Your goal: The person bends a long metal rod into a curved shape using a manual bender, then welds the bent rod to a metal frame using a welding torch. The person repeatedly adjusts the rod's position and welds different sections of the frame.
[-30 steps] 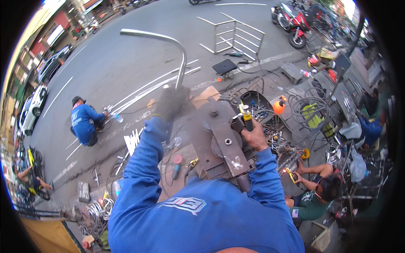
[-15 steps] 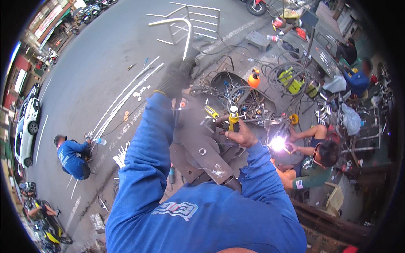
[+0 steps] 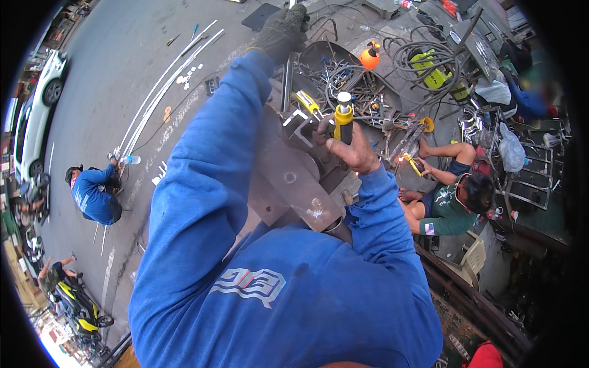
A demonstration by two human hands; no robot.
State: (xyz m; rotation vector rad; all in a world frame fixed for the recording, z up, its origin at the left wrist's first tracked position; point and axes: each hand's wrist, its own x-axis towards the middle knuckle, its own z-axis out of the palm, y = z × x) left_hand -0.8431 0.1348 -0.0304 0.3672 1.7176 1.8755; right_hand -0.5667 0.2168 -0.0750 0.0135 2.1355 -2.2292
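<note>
My left hand (image 3: 281, 34), in a dark glove, is wrapped round a shiny metal tube (image 3: 287, 84) at the top of the view. The tube runs down from the glove toward the steel plates of the work stand (image 3: 267, 193). Nearer to me, my bare right hand (image 3: 356, 152) is closed on a yellow-and-black handle (image 3: 343, 124) with a silver round end pointing up. Beside it are a U-shaped metal bracket (image 3: 299, 126) and a yellow hand tool (image 3: 308, 104). The lower part of the handle is hidden by my fingers.
A dark basin of loose tools (image 3: 331, 67) and an orange spray bottle (image 3: 370, 55) lie beyond. Cables coil over a green machine (image 3: 429, 70). At right, a seated co-worker (image 3: 457, 202) holds a yellow tool near small sparks; another (image 3: 98, 195) crouches at left beside long tubes (image 3: 162, 92).
The view has shifted, and my left hand now appears higher up. The tube's bent end has left the view. The co-worker's bright arc has faded to a small glow.
</note>
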